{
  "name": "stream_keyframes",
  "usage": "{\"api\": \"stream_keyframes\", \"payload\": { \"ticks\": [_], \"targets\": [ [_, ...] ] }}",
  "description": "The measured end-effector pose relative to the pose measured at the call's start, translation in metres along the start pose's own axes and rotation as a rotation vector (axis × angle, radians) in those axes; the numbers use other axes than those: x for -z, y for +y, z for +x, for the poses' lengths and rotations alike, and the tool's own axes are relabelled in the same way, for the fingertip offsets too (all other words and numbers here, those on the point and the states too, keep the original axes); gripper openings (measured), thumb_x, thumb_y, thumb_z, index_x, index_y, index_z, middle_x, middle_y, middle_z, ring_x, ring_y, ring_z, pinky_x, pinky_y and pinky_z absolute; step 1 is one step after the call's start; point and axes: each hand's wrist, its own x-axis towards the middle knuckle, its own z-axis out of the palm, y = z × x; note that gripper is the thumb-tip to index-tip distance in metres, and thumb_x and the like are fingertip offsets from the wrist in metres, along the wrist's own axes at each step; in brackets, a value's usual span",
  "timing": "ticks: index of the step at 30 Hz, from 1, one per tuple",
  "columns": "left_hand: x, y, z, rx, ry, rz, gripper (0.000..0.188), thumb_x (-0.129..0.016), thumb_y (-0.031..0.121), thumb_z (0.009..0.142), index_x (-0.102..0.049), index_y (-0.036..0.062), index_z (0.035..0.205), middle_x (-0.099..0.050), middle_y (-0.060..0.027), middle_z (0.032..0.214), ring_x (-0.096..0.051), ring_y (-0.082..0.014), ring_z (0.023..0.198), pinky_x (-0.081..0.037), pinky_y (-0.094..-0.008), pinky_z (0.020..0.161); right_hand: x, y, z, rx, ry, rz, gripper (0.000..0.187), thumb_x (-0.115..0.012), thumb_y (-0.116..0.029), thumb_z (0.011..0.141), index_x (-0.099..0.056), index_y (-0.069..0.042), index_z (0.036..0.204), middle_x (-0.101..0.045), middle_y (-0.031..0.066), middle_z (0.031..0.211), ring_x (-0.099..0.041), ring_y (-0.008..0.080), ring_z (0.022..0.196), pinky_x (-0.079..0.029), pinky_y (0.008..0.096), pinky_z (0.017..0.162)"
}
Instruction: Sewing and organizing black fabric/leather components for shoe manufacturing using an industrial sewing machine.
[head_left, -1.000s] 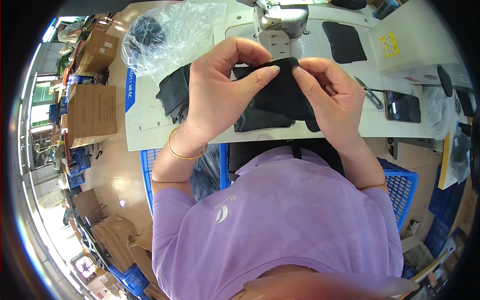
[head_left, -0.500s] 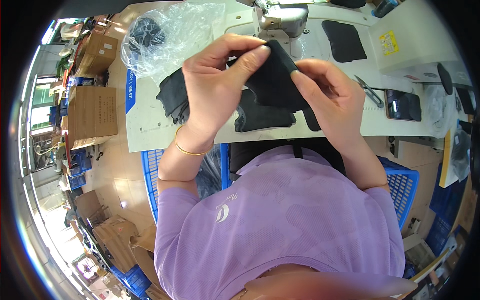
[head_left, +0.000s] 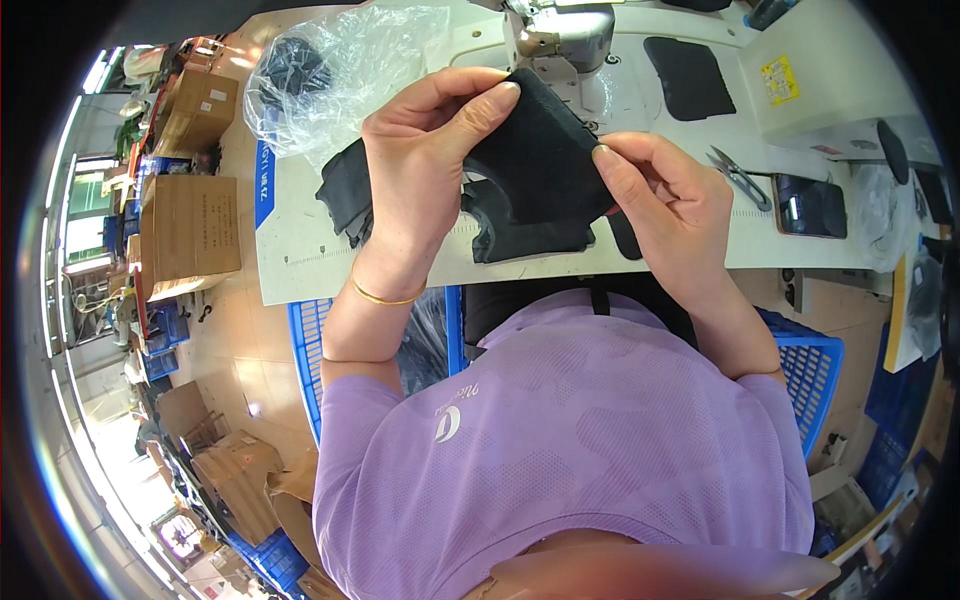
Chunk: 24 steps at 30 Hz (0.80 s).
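Observation:
A piece of black fabric is stretched between my two hands, raised over the white table. My left hand pinches its upper left corner between thumb and fingers. At its right edge, my right hand pinches the cloth the same way. Below it on the table lies another cut black fabric piece, partly covered by the held one. A stack of folded black fabric sits beside my left wrist, half hidden by it. Just beyond my hands stands the sewing machine.
A clear plastic bag lies at the table's back left. On the right are a flat black piece, thread snips and a phone. Blue plastic baskets stand under the table edge. Cardboard boxes are at far left.
The fabric between my hands is spread wider and shows more of its face. My left hand has moved slightly left, my right slightly right and down.

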Motion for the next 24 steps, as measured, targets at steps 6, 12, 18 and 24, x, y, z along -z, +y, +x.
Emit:
{"api": "stream_keyframes", "payload": {
  "ticks": [6, 12, 18, 24],
  "targets": [
    [0.000, 0.000, 0.000, -0.004, -0.009, -0.004, 0.013, -0.074, 0.003, 0.085, -0.073, -0.0019, 0.098, -0.072, -0.0055, 0.086, -0.066, -0.0086, 0.078, -0.052, -0.0193, 0.073, -0.007, 0.002, 0.004, 0.039, 0.031, 0.077, 0.013, -0.064, -0.011, 0.094, -0.067, 0.002, 0.096, -0.064, 0.0018, 0.068, -0.057, 0.0042, 0.061, -0.044, 0.0195, 0.055],
    [-0.001, 0.001, 0.000, 0.010, -0.031, 0.006, 0.013, -0.073, 0.002, 0.086, -0.073, -0.0018, 0.098, -0.072, -0.0052, 0.086, -0.065, -0.0082, 0.078, -0.052, -0.0190, 0.073, 0.001, -0.006, 0.007, -0.030, -0.081, -0.043, 0.013, -0.063, -0.007, 0.095, -0.067, 0.004, 0.102, -0.063, -0.0022, 0.075, -0.051, -0.0004, 0.066, -0.038, 0.0147, 0.057],
    [0.002, 0.001, 0.001, 0.039, -0.067, 0.025, 0.017, -0.072, -0.001, 0.086, -0.070, -0.0043, 0.103, -0.072, -0.0089, 0.094, -0.066, -0.0113, 0.084, -0.052, -0.0214, 0.079, -0.003, -0.007, 0.007, -0.047, -0.047, -0.057, 0.012, -0.062, -0.006, 0.095, -0.067, 0.004, 0.100, -0.059, -0.0041, 0.071, -0.046, -0.0016, 0.063, -0.034, 0.0149, 0.054],
    [0.003, 0.001, 0.011, 0.016, -0.064, 0.042, 0.012, -0.075, 0.002, 0.084, -0.073, -0.0023, 0.096, -0.072, -0.0048, 0.087, -0.065, -0.0077, 0.079, -0.053, -0.0192, 0.073, -0.007, -0.003, 0.013, -0.046, -0.006, -0.021, 0.012, -0.064, -0.010, 0.093, -0.067, 0.002, 0.092, -0.060, 0.0002, 0.062, -0.052, 0.0020, 0.057, -0.040, 0.0193, 0.052]
  ]
}}
